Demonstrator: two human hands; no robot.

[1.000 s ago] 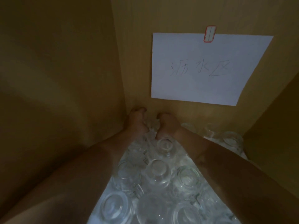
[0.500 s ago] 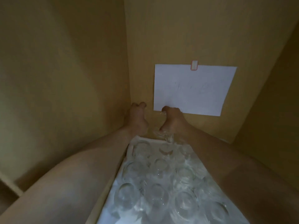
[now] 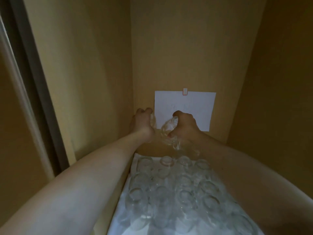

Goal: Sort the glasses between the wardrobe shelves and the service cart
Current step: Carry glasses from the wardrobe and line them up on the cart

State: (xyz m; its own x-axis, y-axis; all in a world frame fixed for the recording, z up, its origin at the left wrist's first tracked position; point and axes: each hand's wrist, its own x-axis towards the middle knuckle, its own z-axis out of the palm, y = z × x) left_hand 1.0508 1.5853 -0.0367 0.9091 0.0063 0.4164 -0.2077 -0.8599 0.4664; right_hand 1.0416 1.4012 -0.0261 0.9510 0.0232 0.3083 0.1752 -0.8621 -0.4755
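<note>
Both bare arms reach deep into the wooden wardrobe [image 3: 186, 48], toward its back wall where a white paper note [image 3: 194, 106] hangs under a small red-edged clip [image 3: 185, 91]; its writing is too faint to read.

The left hand [image 3: 141, 123] is just left of the note's lower left corner, fingers curled round a clear glass [image 3: 153, 119] of which only a sliver shows past the thumb side.

The right hand [image 3: 185, 126] overlaps the note's lower edge, fingers curled round another glass [image 3: 169, 128], held tilted. More blurred glass [image 3: 174, 143] shows below that hand; whether it is one piece or several, I cannot tell. Both held glasses are lifted, up against the note and above the shelf.

Below the note, between the two forearms, rows of glasses [image 3: 169, 192] stand close together on a white liner [image 3: 118, 217] that covers the shelf. The back row sits near the back wall, beneath the hands.

Far left of the note, past the side wall, a dark upright door edge [image 3: 33, 82] runs down the frame.
</note>
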